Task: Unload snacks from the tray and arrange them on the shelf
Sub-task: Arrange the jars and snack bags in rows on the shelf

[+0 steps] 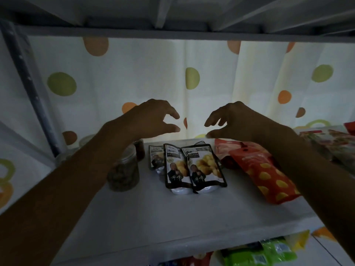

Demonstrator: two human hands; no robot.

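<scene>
Three black-and-white snack pouches (194,167) with yellow round snacks printed on them lie flat side by side on the white shelf (172,214). To their right lie red bags with yellow dots (263,169). My left hand (153,118) and my right hand (232,120) hover above the back of the pouches, fingers curled and apart, holding nothing. The tray is out of view.
Clear jars with dark contents (124,169) stand at the left under my left forearm. More colourful packets (332,143) lie at the far right. A dotted curtain (134,73) backs the shelf. Green and red packets (259,252) sit on the level below. Another shelf board is close overhead.
</scene>
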